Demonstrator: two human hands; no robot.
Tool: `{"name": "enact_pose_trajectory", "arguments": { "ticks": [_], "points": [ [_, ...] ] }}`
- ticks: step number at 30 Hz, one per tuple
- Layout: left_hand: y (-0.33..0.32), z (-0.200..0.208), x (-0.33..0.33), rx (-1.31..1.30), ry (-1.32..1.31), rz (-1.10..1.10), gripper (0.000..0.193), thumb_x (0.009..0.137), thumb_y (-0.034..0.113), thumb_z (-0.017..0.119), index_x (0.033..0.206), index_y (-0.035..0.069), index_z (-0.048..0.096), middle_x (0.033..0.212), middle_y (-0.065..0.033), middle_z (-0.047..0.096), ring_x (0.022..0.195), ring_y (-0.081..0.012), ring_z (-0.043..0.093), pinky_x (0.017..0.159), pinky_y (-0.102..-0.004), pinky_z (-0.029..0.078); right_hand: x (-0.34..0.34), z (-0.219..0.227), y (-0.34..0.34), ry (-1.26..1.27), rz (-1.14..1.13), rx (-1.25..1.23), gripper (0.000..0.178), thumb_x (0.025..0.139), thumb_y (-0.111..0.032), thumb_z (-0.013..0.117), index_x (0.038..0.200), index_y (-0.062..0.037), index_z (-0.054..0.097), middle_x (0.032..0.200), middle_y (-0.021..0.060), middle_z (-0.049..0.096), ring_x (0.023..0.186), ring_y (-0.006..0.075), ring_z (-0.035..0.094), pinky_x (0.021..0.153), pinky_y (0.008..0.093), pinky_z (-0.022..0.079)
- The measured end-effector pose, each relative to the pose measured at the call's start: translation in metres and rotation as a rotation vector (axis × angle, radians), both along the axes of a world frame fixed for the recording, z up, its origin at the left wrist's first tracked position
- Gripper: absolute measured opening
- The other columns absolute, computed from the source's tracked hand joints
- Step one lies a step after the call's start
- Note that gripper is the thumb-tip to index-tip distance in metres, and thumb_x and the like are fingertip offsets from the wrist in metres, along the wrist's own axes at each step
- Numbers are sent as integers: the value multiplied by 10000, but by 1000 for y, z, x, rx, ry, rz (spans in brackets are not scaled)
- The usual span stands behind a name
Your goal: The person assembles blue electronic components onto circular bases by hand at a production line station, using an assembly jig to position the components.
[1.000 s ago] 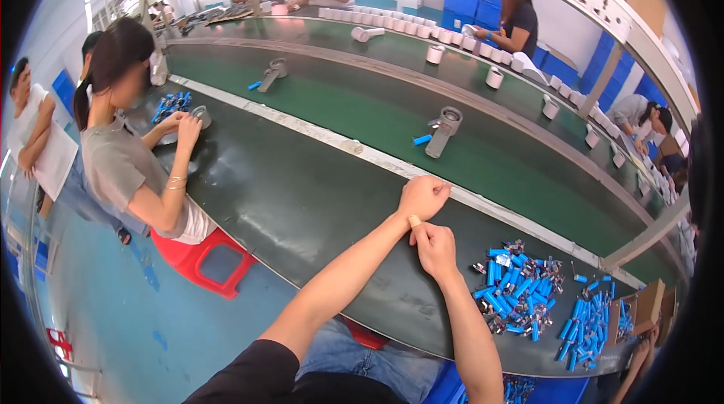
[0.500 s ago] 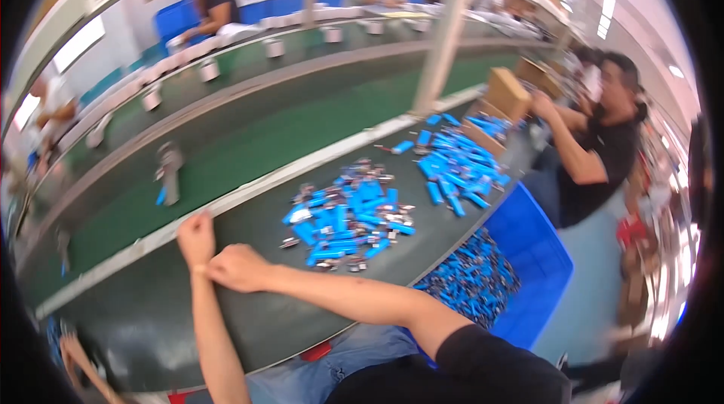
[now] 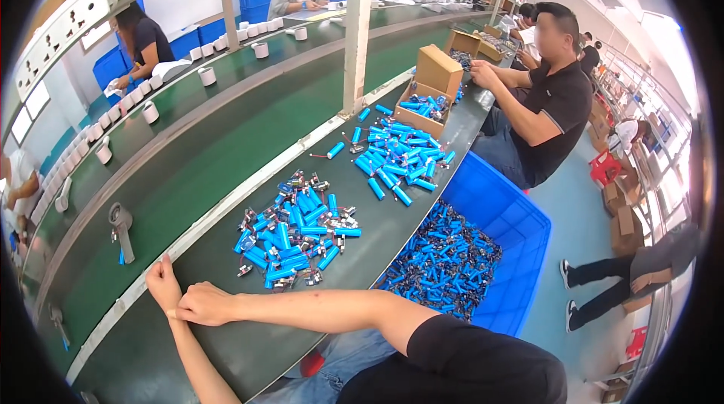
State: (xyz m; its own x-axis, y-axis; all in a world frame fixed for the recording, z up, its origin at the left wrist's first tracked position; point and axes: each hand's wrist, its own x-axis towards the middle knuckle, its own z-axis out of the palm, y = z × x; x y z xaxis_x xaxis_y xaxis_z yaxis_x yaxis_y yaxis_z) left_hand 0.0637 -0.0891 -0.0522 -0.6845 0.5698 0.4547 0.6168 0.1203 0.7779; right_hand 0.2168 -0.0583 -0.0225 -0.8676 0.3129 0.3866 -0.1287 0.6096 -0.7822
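Observation:
My left hand [image 3: 161,283] is raised over the near edge of the white rail, fingers curled closed, with nothing visible in it. My right hand [image 3: 205,304] crosses over to the left wrist, its fingers closed on a pale wristband [image 3: 173,315] there; the fingertips are partly hidden. To the right of both hands, a pile of blue cylindrical batteries [image 3: 294,231] with wires and small circuit boards lies on the dark green work surface [image 3: 226,351]. Neither hand touches it.
Farther right lies a second pile of blue batteries [image 3: 396,155], beside an open cardboard box [image 3: 430,106]. A blue crate [image 3: 520,253] full of battery parts stands at my right. A post [image 3: 358,35] rises from the rail. Beyond runs a green conveyor [image 3: 226,163]. A co-worker [image 3: 543,102] sits at the right.
The view has swung to the right and sharpened, so the piles and crate sit farther left in it. My right hand is still at my left wrist.

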Motion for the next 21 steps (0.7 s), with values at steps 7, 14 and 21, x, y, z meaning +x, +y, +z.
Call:
{"name": "enact_pose_trajectory", "arguments": {
  "ticks": [7,14,21],
  "points": [
    [3,3,2,17,-6,-20,518,947,171,625,593,25,275,543,-8,255,557,-115,217,498,-368,192,3,3,1,-29,-11,-14,518,954,-377,524,574,-29,576,585,201,577,605,425,578,621,512,456],
    [2,4,4,9,-12,-45,507,953,184,614,600,24,286,567,0,247,570,-105,227,506,-363,193,3,2,2,-17,7,-13,508,951,-362,531,576,-22,577,580,201,578,588,419,577,604,514,444],
    [3,2,1,28,-19,-31,527,948,172,626,581,29,276,537,-2,246,550,-111,212,495,-367,188,3,5,2,-12,4,0,507,950,-356,534,574,-19,573,564,197,568,572,418,572,595,509,441]
  ]
}}
